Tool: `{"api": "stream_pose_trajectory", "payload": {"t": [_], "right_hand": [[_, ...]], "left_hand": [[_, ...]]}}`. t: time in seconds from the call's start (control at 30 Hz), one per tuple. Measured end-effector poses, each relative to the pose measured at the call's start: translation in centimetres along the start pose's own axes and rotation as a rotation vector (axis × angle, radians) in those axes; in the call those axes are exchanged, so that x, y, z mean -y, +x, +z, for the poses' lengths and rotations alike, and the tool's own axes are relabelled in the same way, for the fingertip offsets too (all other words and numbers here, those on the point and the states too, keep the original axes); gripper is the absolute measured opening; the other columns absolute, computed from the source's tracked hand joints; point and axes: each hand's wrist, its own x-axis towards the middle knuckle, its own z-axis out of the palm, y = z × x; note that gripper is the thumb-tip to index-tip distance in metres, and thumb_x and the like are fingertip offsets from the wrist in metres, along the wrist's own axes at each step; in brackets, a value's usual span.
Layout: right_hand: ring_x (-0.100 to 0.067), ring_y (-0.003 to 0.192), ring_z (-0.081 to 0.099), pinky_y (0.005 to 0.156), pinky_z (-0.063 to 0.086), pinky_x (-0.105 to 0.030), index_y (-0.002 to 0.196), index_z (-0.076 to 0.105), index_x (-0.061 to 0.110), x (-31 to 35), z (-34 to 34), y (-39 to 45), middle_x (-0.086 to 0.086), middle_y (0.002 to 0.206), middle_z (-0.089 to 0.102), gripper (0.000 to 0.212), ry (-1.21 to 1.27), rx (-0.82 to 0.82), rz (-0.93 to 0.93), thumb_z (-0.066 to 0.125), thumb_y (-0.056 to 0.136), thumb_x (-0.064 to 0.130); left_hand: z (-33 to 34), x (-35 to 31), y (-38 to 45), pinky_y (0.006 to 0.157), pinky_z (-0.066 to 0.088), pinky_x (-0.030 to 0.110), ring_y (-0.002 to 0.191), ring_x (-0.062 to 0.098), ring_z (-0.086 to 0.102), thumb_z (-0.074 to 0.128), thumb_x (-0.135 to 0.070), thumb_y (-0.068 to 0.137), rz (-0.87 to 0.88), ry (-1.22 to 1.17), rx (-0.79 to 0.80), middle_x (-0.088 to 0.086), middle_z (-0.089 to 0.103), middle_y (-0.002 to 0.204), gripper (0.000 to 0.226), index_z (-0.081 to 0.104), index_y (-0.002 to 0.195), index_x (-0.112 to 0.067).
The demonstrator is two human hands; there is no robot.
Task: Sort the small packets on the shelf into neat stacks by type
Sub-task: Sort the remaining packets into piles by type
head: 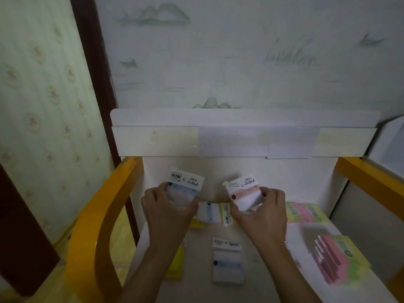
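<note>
My left hand (169, 209) grips a white packet with a blue band (185, 185), held up above the white shelf (251, 171). My right hand (265, 212) grips a white packet with a pink band (243, 189) at the same height. Between the hands, a blue-banded packet (208, 212) and a yellowish packet (227, 214) lie on the shelf. Nearer to me lies another blue-banded packet (227, 262). At the right sit pink, green and yellow packets (306, 212), and a fanned stack of the same colours (336, 259). Yellow packets (176, 266) show under my left forearm.
The shelf has yellow side rails, one on the left (98, 215) and one on the right (371, 178). A white back panel with paper strips (240, 138) rises behind it against a patterned wall. A dark wooden door frame (96, 73) stands at the left.
</note>
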Motion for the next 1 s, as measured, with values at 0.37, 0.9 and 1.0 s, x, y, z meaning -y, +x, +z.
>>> {"api": "stream_pose_trajectory", "payload": {"t": [0.37, 0.9, 1.0], "right_hand": [[-0.015, 0.097, 0.052, 0.066, 0.042, -0.026, 0.12, 0.052, 0.018, 1.0, -0.8, -1.6, 0.002, 0.108, 0.049, 0.084, -0.117, 0.0, -0.011, 0.078, 0.056, 0.066], [-0.02, 0.1, 0.054, 0.071, 0.046, -0.031, 0.119, 0.055, 0.014, -5.7, -5.5, -1.5, 0.0, 0.109, 0.053, 0.086, -0.215, -0.066, 0.132, 0.07, 0.057, 0.071], [-0.019, 0.103, 0.054, 0.071, 0.043, -0.029, 0.12, 0.053, 0.018, -8.6, -7.5, -0.6, 0.002, 0.112, 0.052, 0.087, -0.239, -0.04, 0.143, 0.065, 0.056, 0.076]], "left_hand": [[0.2, 0.1, -0.7, 0.085, 0.049, 0.041, 0.099, 0.019, 0.045, 0.075, -0.067, 0.061, -0.005, 0.007, -0.014, 0.002, 0.046, 0.106, 0.083, 0.053, 0.117, -0.01], [3.6, -3.8, -5.1, 0.091, 0.043, 0.046, 0.101, 0.028, 0.045, 0.085, -0.06, 0.053, -0.092, 0.095, 0.113, 0.009, 0.05, 0.107, 0.086, 0.052, 0.111, -0.007], [5.2, -5.8, -6.8, 0.091, 0.04, 0.043, 0.101, 0.03, 0.047, 0.083, -0.065, 0.052, -0.119, 0.143, 0.1, 0.011, 0.053, 0.105, 0.087, 0.055, 0.111, -0.006]]}}
